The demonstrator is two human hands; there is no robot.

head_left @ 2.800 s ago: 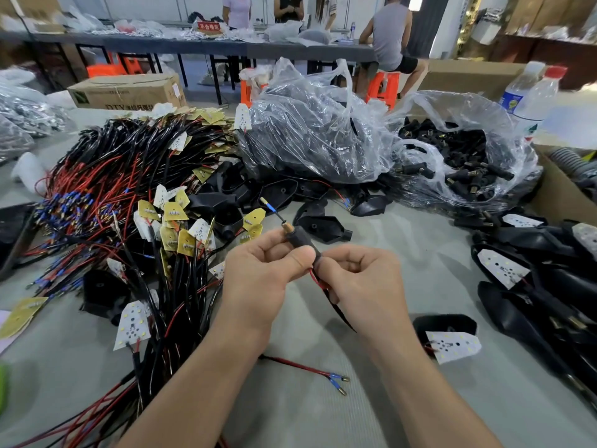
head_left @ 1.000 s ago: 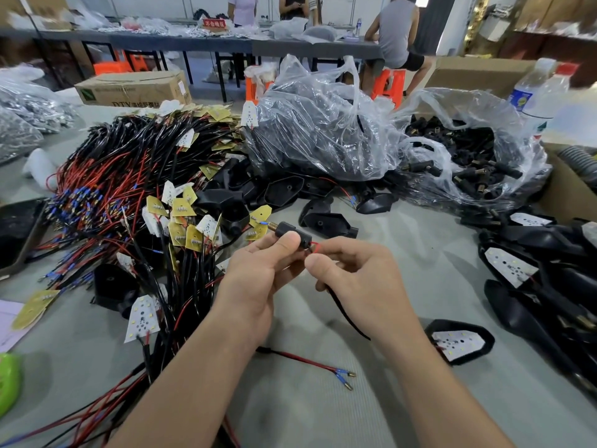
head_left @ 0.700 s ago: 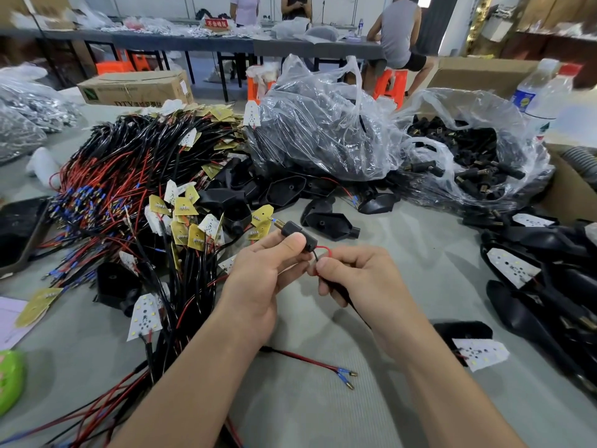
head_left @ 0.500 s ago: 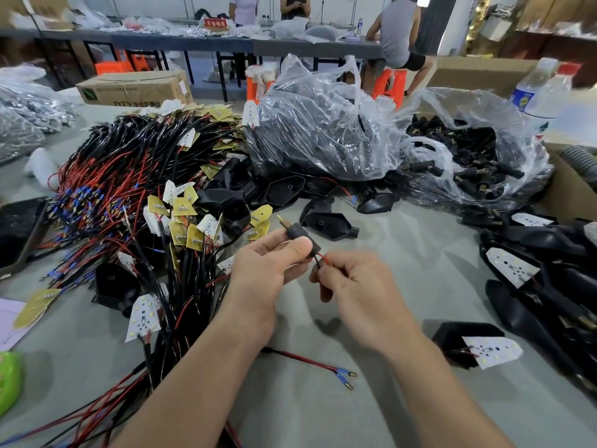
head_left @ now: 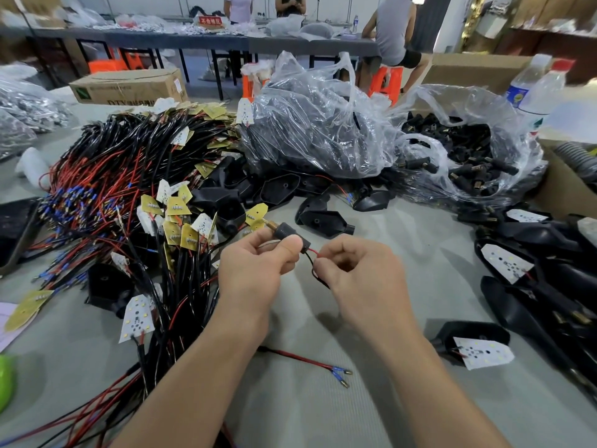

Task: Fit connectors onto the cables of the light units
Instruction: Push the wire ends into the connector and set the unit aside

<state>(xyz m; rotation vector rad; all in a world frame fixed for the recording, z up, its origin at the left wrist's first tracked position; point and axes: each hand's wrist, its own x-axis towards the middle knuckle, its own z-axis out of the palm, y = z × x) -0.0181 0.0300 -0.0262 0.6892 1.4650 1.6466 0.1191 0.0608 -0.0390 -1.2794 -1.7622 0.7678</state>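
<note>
Head view: left hand [head_left: 255,266] pinches the small, light, rigid black connector [head_left: 289,232] by its body above the tabletop [head_left: 403,260], right hand [head_left: 358,273] pinches the thin, floppy red and black wires [head_left: 310,251] close to its tail, where they'd likely buckle least.

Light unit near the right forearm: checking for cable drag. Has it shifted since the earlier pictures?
Yes. The light unit slid right, away from the loose red cable.
</note>
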